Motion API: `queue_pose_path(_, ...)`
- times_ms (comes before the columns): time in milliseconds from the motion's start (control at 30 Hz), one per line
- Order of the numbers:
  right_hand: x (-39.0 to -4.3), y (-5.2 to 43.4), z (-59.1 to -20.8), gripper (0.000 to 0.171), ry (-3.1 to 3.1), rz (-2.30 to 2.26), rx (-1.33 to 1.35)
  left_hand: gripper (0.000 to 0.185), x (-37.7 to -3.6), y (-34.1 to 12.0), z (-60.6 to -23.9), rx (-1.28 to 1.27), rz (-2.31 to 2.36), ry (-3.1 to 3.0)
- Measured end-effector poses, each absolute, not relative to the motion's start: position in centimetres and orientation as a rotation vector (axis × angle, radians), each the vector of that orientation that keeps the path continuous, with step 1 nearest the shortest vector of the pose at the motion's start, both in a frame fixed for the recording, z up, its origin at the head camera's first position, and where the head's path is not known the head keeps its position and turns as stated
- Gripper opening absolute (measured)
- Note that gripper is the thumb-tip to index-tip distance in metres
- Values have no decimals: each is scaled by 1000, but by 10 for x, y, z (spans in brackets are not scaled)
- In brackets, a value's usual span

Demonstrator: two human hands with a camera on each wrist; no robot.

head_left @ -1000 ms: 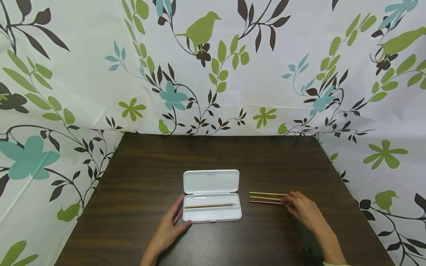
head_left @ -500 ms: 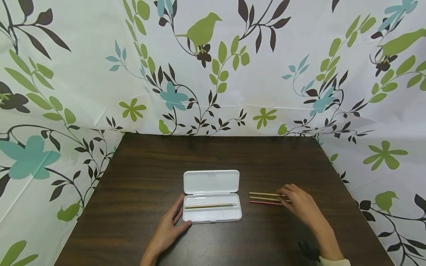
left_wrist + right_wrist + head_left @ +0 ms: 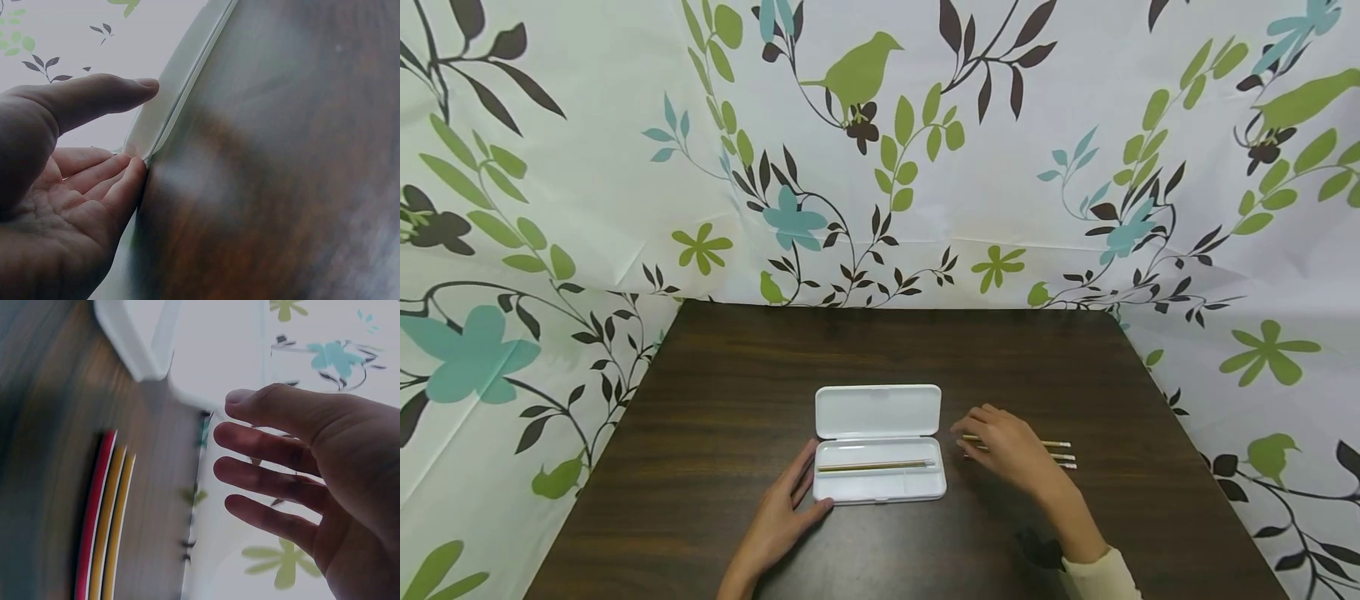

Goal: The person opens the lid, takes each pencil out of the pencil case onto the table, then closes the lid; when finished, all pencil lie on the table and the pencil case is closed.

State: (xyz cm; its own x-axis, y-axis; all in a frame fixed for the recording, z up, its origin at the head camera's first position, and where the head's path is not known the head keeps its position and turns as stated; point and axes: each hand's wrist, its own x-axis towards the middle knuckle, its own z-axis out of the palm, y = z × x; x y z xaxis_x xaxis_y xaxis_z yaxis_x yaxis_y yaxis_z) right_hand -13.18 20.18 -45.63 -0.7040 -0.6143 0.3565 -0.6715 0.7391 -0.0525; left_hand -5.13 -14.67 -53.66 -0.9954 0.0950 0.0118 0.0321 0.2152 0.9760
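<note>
An open white pencil case lies on the dark wooden table, lid folded back, with one pencil in its tray. My left hand rests against the case's left front corner, fingers straight and thumb along the front edge; the left wrist view shows the fingertips touching the case corner. Three pencils, one red and two yellow, lie side by side right of the case. My right hand hovers over their left ends, fingers spread and holding nothing. The right wrist view shows the pencils beside my spread right hand.
A white cloth printed with leaves and birds hangs behind the table and down both sides. The table's back half and right edge are bare wood.
My right hand has slid left along the three pencils, from their right ends to their left ends. The right ends now show. The left hand and the case have not moved.
</note>
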Motion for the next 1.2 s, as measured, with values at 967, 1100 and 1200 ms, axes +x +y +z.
queue_pose_path(967,-137,135,-483,19,-2909,313,1217,91,-51,-145,-536,59,1918,2383)
queue_pose_path(1100,-139,132,-487,18,-2883,303,1220,91,-51,-145,-536,58,1922,2378)
queue_pose_path(1200,-140,130,-490,16,-2853,300,1228,91,-51,-145,-536,59,1927,2376)
